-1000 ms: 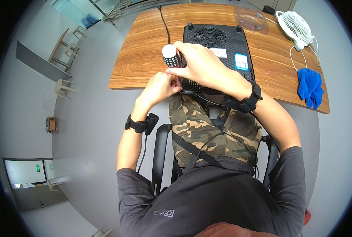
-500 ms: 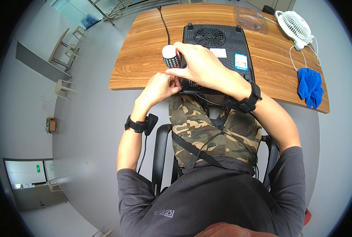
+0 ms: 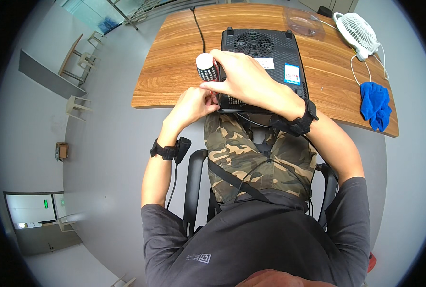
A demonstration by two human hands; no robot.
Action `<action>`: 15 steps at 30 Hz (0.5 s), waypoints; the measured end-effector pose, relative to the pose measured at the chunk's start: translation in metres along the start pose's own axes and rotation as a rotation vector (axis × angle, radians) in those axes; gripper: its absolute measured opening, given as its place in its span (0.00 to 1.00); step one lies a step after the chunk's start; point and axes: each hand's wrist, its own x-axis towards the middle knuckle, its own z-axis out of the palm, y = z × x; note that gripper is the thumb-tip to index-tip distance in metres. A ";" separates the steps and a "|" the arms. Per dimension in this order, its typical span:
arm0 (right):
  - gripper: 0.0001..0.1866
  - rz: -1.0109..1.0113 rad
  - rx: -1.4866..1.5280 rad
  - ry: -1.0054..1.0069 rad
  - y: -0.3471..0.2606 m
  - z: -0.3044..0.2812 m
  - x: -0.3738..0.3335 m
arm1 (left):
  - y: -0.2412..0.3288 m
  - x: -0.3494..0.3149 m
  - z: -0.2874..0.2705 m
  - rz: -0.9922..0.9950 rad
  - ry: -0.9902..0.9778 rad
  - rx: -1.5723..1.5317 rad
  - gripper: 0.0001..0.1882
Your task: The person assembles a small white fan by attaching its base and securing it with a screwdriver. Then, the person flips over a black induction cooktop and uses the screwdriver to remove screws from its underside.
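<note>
A black flat appliance (image 3: 280, 50) lies with its vented underside up at the table's near edge, a round fan grille showing at its far end. At its left side stands a cylinder (image 3: 206, 68) with a white round top, a black-and-white checked side and some red along its edge. My right hand (image 3: 251, 79) reaches across the appliance, thumb and fingers curled around the cylinder. Just below, by the appliance's near left corner, my left hand (image 3: 195, 104) has its fingers pinched together. What lies between those fingertips is hidden.
A white fan (image 3: 358, 34) with a cord sits at the table's far right, beside a clear plastic lid or tray (image 3: 304, 25). A blue cloth (image 3: 375, 105) hangs over the right near edge. One black cable (image 3: 198, 29) runs from the far edge toward the cylinder.
Both hands, the cylinder and the appliance hold almost the same place. Only a very slight shift of the hands and the appliance shows.
</note>
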 end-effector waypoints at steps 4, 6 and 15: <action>0.25 -0.004 -0.008 0.008 0.002 0.002 -0.002 | -0.001 0.000 0.002 0.000 0.003 -0.012 0.09; 0.25 -0.011 0.002 0.021 0.003 0.002 -0.003 | 0.001 0.000 0.001 -0.003 0.008 -0.009 0.09; 0.25 -0.012 -0.007 0.032 0.003 0.002 -0.002 | 0.003 0.000 0.000 -0.006 0.000 -0.009 0.07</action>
